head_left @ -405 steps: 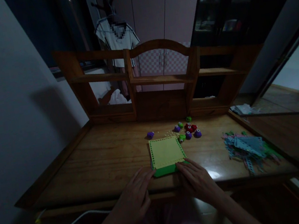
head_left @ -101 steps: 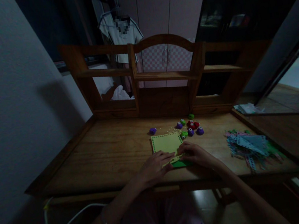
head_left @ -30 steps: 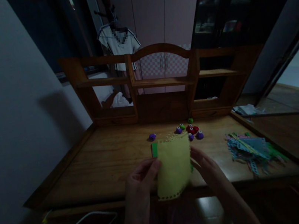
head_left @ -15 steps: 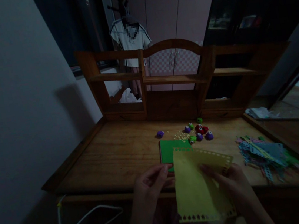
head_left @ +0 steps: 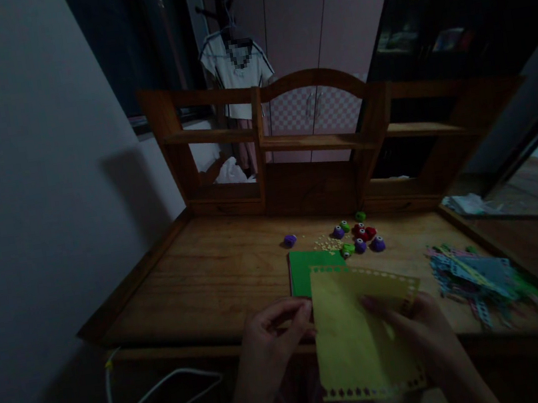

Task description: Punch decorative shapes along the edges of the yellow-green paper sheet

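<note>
A yellow sheet of paper (head_left: 349, 331), with punched holes along its top, bottom and part of its right edge, is held up in front of me. My right hand (head_left: 419, 324) grips it at the right side, thumb on the front and the other fingers behind. At the sheet's smooth left edge, my left hand (head_left: 281, 331) has thumb and fingertips pinched together; whether they hold the edge or something small I cannot tell. Behind the sheet, a green square pad (head_left: 304, 270) lies on the desk, partly covered from view.
Purple, green and red toys with eyes (head_left: 362, 233) stand past the pad, beside scattered small pale bits (head_left: 328, 244). Torn coloured perforated strips (head_left: 477, 275) pile at the right. A wooden shelf (head_left: 316, 144) rises behind the desk (head_left: 217, 263). A white cable (head_left: 169, 378) hangs at lower left.
The fingers of my left hand have drawn together into a pinch at the sheet's left edge. My right hand and the sheet stay almost still.
</note>
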`<control>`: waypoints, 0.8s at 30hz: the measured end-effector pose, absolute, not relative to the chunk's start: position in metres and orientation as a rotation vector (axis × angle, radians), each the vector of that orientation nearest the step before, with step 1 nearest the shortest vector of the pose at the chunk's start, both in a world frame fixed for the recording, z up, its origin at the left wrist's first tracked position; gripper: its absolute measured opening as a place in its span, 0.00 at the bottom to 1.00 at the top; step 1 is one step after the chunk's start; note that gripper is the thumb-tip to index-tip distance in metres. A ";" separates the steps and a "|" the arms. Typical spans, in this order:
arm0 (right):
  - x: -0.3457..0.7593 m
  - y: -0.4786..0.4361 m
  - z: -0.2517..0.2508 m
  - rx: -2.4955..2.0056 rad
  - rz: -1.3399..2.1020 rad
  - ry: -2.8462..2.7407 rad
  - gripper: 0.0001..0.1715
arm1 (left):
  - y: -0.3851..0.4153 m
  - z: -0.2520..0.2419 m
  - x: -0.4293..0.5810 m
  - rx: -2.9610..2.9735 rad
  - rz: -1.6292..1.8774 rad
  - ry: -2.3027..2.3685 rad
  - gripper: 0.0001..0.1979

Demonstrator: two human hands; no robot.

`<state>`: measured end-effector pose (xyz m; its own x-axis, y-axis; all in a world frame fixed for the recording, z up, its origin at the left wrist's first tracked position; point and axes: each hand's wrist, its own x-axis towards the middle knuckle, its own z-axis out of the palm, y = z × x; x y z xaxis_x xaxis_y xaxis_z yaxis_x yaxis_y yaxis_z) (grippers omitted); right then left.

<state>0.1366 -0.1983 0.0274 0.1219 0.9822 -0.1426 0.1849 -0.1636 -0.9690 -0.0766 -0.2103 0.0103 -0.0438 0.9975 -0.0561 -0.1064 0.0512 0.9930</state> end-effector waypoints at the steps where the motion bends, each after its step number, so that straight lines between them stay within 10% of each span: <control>1: 0.137 -0.199 0.028 -1.522 1.137 -1.195 0.19 | -0.210 0.010 -0.076 1.073 1.251 1.196 0.10; 24: 0.134 -0.209 0.042 -1.564 1.020 -1.331 0.22 | -0.219 0.009 -0.068 1.374 1.310 1.386 0.08</control>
